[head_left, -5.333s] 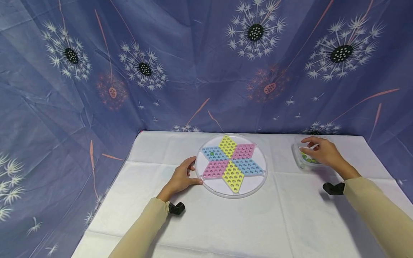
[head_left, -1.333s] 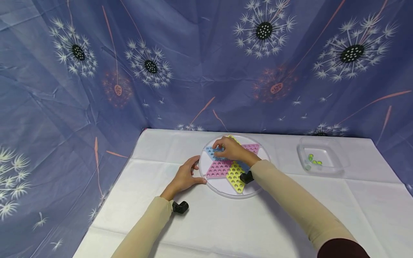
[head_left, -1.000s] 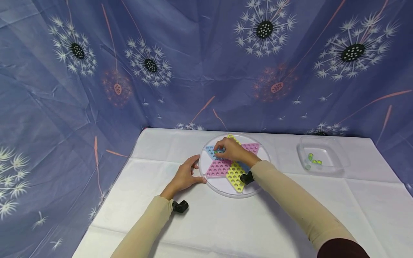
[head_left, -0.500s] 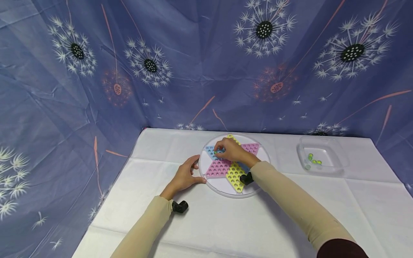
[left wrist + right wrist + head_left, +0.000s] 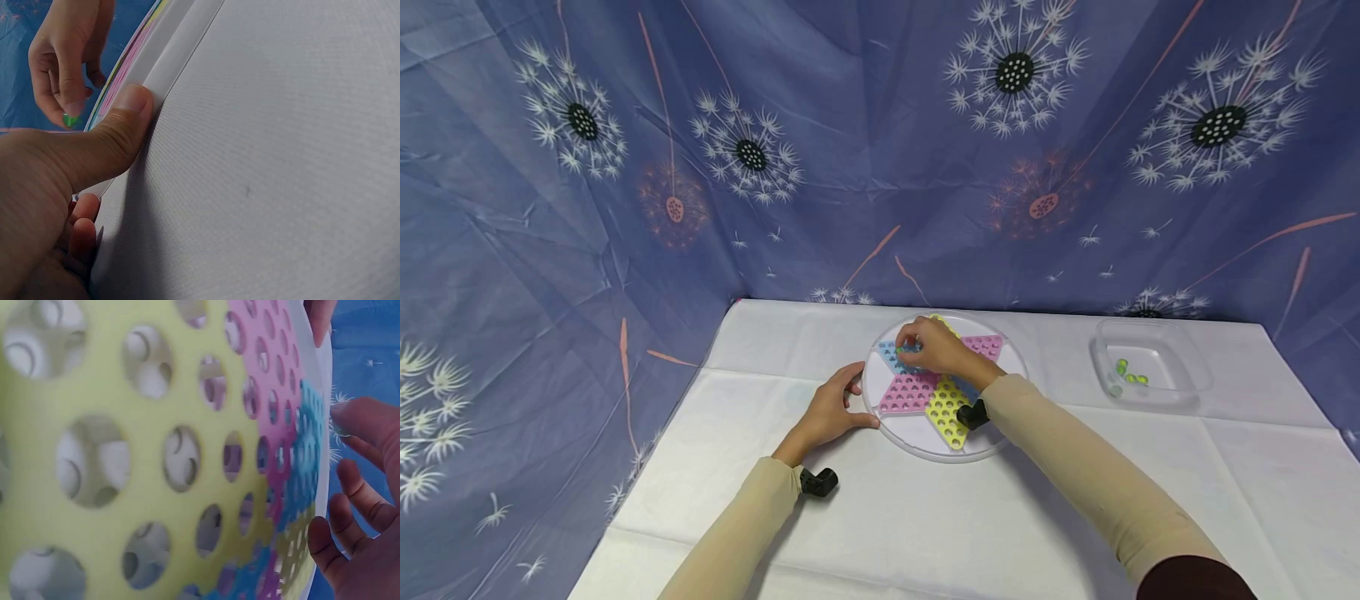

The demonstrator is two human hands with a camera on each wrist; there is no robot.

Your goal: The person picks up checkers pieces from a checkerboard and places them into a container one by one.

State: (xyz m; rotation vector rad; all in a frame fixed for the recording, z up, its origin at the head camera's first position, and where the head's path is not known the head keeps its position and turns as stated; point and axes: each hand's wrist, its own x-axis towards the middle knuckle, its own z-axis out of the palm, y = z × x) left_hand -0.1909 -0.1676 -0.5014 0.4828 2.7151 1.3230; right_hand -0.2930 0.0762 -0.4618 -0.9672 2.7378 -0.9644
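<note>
A round white Chinese checkers board point(image 5: 917, 431) lies at the back of the cloth, with a star of yellow, pink and blue points full of holes. My left hand point(image 5: 827, 412) holds its left rim, thumb against the near edge and fingers farther back. Over the upper-left blue point point(image 5: 889, 357), my right hand point(image 5: 938, 346) pinches a green marble point(image 5: 70, 119) between thumb and index finger, most plainly seen in the left wrist view. The right hand hides part of the blue and yellow areas. In the right wrist view, its other fingers are loosely bent.
A clear plastic box point(image 5: 1197, 371) stands right of the board, holding several green marbles point(image 5: 1132, 378). White cloth point(image 5: 955, 533) covers the table. Behind it hangs a blue dandelion-print curtain point(image 5: 880, 150). A black wrist camera point(image 5: 973, 414) sits low over the board.
My right hand has come from the clear box to the board's blue point, bringing a marble; over the last second it barely moves. My left hand stays on the rim.
</note>
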